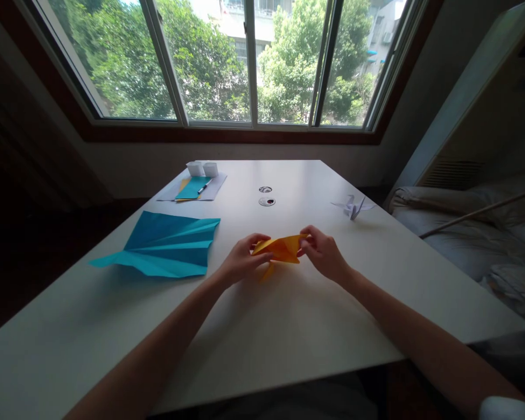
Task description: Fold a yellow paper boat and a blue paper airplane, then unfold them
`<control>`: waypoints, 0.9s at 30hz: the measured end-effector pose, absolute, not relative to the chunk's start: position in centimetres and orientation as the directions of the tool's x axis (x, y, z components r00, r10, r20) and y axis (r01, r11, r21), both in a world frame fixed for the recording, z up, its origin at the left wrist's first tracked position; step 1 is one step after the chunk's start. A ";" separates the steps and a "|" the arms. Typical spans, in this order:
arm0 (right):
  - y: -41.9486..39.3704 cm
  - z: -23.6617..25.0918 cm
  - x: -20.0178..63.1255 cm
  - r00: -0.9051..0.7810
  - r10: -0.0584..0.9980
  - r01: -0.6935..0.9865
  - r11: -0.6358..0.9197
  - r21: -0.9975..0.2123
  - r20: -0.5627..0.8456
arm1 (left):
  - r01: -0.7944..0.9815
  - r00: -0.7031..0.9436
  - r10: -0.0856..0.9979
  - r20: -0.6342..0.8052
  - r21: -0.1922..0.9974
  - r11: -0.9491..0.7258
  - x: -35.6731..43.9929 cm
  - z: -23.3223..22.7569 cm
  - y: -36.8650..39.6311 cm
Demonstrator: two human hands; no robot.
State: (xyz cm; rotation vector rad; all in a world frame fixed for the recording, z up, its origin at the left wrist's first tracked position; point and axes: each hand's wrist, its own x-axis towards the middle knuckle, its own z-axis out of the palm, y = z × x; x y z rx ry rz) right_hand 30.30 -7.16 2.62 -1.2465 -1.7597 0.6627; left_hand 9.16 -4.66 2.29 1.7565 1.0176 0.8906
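Pinching the orange paper [280, 248] with my left hand [240, 262] and right hand [324, 254], I'd crease evenly, low over the table [289, 326].

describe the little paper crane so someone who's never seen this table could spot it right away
Start at the white table under the window and go to its right edge, beyond the right hand. The paper crane stands there alone, pale lavender-white with spread wings, unlike the orange paper in the hands or the flat blue sheet on the left.
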 end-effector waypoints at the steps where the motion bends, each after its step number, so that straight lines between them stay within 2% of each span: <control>1: -6.9 2.5 30.4 -0.105 0.945 0.417 0.323 -0.849 0.308 | 0.253 0.415 0.901 0.125 0.936 -0.246 9.1 2.4 -4.6; 4: -6.1 2.3 30.9 -0.041 0.969 0.257 0.246 -0.935 0.244 | 0.184 0.446 0.894 0.047 0.973 -0.142 9.0 2.7 -4.6; 7: -5.4 2.1 31.3 0.026 0.982 0.162 0.181 -0.970 0.187 | 0.108 0.466 0.884 -0.030 0.994 -0.023 8.9 3.0 -4.7; 15: -5.0 2.5 31.7 0.103 0.992 -0.024 -0.073 -0.997 -0.076 | 0.001 0.555 0.825 -0.108 0.992 0.129 8.3 3.2 -4.6; 18: -4.8 2.4 31.9 0.102 0.989 -0.043 -0.102 -0.994 -0.106 | -0.037 0.557 0.821 -0.122 0.984 0.172 8.3 3.5 -4.7; 21: -4.6 2.2 32.2 0.102 0.989 -0.027 -0.103 -0.994 -0.105 | -0.071 0.550 0.826 -0.125 0.978 0.196 8.3 3.8 -4.7; 23: -4.8 2.2 32.3 0.110 0.993 0.041 -0.057 -0.998 -0.052 | -0.074 0.544 0.829 -0.130 0.977 0.202 8.2 3.8 -4.7; 25: -5.0 2.1 32.4 0.122 0.986 0.256 0.079 -0.963 0.114 | -0.073 0.526 0.840 -0.138 0.976 0.206 8.2 3.8 -4.6; 27: -5.3 2.0 32.3 0.072 0.941 0.523 0.248 -0.815 0.332 | -0.076 0.486 0.861 -0.151 0.974 0.214 8.3 3.6 -4.5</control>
